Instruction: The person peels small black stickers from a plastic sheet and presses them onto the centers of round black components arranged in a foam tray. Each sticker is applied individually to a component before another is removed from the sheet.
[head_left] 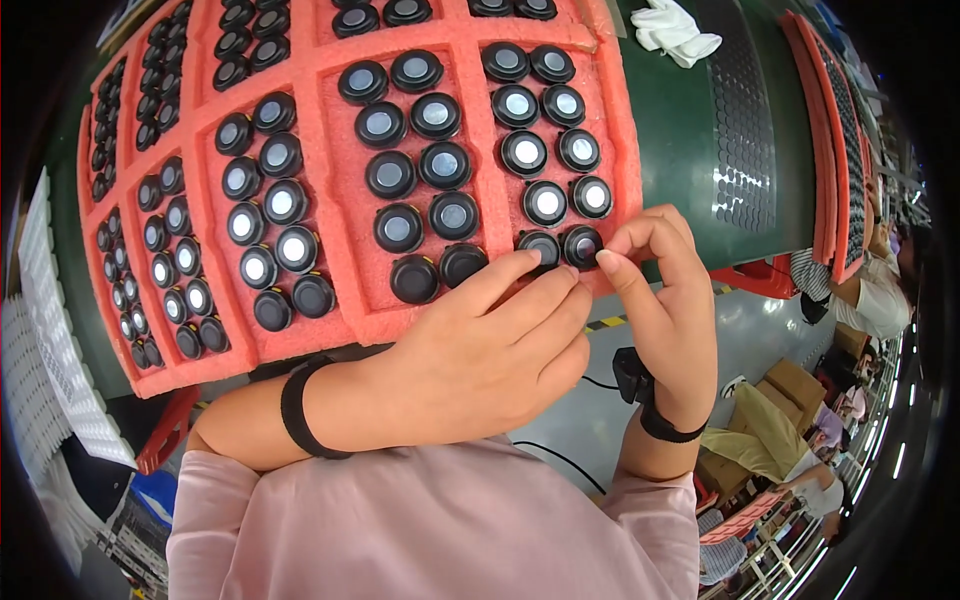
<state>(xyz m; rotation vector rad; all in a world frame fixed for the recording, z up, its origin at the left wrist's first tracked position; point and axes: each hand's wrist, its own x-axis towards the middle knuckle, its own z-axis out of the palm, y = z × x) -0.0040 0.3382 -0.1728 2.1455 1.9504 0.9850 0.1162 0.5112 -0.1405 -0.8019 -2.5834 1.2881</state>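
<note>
Left hand: I see the left hand [480, 350] reaching across palm-down, fingers slightly fanned at the near row; thumb hidden, so I cannot tell if it grips.
Right hand: the right hand [672, 295] has thumb and index tips almost together beside that row; anything pinched, I cannot tell.
Near pair: left dark-topped piece [538, 245] and right dark-topped piece [583, 244] sit in the tray's nearest right corner, under the fingertips.
Knock risk: a sideways push could, I judge, tip this pair into the pale-topped pieces [545, 202] just behind.
Tray risk: the foam tray [470, 130] seems to reach the worktop's near edge; leaning there might bend or shift it.
Surface: green worktop [668, 120], dotted sheet [742, 130], white glove [676, 32], stacked trays [815, 150] farther right.
Room: grey floor [745, 335], cardboard boxes [797, 388], people at the right rim.
</note>
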